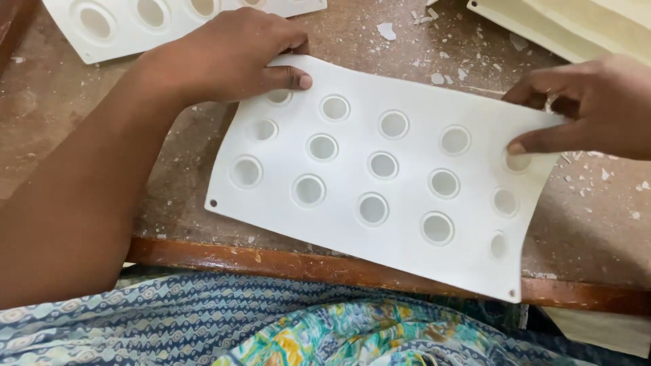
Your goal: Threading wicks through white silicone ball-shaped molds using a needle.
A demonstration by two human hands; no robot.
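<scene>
Left hand (227,57) is shown clamped on the upper left edge of a white flexible mould sheet (380,224), thumb pressed onto its top face beside a round cavity. Right hand (586,108) is closed on the opposite edge, the thumb laid over the sheet near an end cavity and the fingers tucked behind. The sheet, pierced by rows of round cavities, is held between both hands above a worn wooden table (74,135), its lower corner projecting past the table's front rim and its right side bowed upward. White chips (386,30) are scattered over the tabletop, and a second white mould (122,27) lies at the upper left, well apart from the held one. A pale slab (576,24) is seen at the upper right. Patterned cloth (271,325) covers the lap below. Should either grip be loosened, the bowed sheet could spring flat and slip off the rim; chips could also be caught in the cavities.
</scene>
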